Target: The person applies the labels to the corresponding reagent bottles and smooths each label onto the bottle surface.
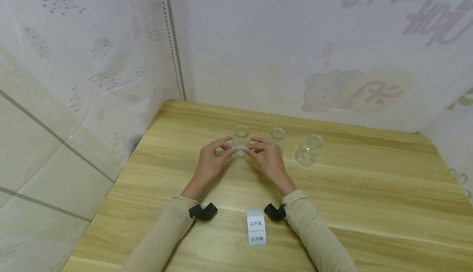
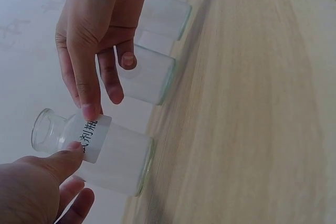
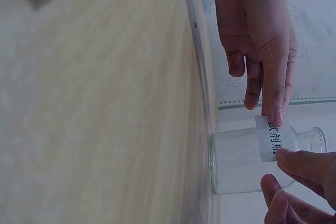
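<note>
A clear glass bottle [image 1: 242, 134] stands upright on the table between the two hands. Across its front lies a small white label [image 2: 96, 139] printed with black characters. My left hand [image 1: 214, 157] holds one end of this label, its thumb on the printed face. At the other end, my right hand [image 1: 267, 159] holds it the same way. The label's left end reaches past the bottle's outline in the right wrist view. Index fingers of both hands lie near the bottle's sides; their contact with the back of the label is hidden.
Two more clear bottles stand to the right, a nearer one [image 1: 278, 134] partly behind the right hand and a farther one [image 1: 309, 149]. A white strip [image 1: 256, 227] with two printed labels lies on the wooden table [image 1: 369, 206] between the forearms. Patterned curtains [image 1: 258, 50] hang behind.
</note>
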`<state>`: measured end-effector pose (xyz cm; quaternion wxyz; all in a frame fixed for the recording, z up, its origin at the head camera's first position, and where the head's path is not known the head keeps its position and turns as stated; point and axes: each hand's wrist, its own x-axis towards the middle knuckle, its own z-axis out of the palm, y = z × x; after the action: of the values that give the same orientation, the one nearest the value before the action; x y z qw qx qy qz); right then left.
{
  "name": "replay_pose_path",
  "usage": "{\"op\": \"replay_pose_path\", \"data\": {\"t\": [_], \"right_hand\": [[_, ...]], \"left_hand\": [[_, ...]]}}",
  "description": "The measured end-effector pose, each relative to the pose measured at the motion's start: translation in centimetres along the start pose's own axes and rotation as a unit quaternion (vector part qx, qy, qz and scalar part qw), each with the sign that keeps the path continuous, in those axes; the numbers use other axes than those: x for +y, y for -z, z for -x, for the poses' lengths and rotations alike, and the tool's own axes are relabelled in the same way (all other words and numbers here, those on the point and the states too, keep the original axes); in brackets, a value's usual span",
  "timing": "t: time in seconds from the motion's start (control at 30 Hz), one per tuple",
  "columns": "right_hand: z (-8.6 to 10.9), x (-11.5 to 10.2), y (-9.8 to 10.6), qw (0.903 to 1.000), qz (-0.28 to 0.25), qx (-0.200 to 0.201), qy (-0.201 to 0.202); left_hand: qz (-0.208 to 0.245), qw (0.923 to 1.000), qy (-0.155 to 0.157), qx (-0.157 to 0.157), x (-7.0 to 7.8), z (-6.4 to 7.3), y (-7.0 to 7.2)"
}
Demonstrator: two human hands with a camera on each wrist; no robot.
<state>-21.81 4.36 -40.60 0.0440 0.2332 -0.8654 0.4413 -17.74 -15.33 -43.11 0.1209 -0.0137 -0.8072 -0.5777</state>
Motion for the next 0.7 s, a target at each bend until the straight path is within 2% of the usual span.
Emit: {"op": "replay_pose_path", "data": {"t": [0.7], "right_hand": [[-0.08, 0.01, -0.14, 1.0000, 0.004, 0.004, -0.006]], "left_hand": [[-0.013, 0.9997, -0.009, 0.018, 0.11, 0.20, -0.29]]}}
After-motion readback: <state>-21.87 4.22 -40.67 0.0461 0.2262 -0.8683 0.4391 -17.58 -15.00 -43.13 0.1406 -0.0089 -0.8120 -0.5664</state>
